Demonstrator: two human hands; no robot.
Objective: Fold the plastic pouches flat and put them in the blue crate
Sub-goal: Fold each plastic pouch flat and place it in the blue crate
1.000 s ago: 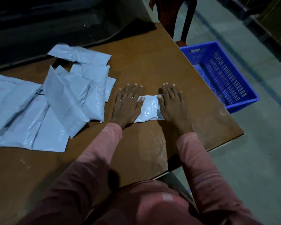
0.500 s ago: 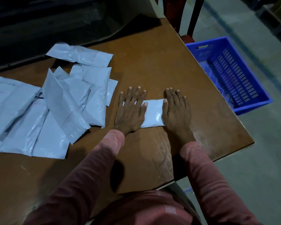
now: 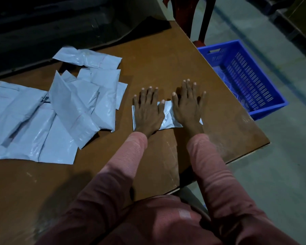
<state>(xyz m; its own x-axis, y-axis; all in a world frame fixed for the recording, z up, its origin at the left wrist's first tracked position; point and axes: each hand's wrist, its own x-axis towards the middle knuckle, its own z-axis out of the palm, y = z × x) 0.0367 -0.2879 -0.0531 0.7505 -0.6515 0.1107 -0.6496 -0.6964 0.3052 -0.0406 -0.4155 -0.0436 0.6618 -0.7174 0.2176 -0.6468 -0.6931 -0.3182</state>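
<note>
A small folded grey plastic pouch (image 3: 168,117) lies on the brown table (image 3: 157,59) near its right side. My left hand (image 3: 147,110) presses flat on the pouch's left half, fingers straight. My right hand (image 3: 188,105) lies flat over its right half, fingers spread and reaching past its far edge. A heap of several unfolded grey pouches (image 3: 60,106) covers the table's left part. The blue crate (image 3: 244,76) stands on the floor beyond the table's right edge, with something pale inside.
Dark red chair legs (image 3: 189,16) stand behind the table's far right corner. A dark sheet (image 3: 60,23) covers the back left. The table's right edge runs diagonally close to my right hand.
Both hands have slid closer together over the pouch, so less of it shows between them. My right hand has moved a little forward. The view shifted slightly.
</note>
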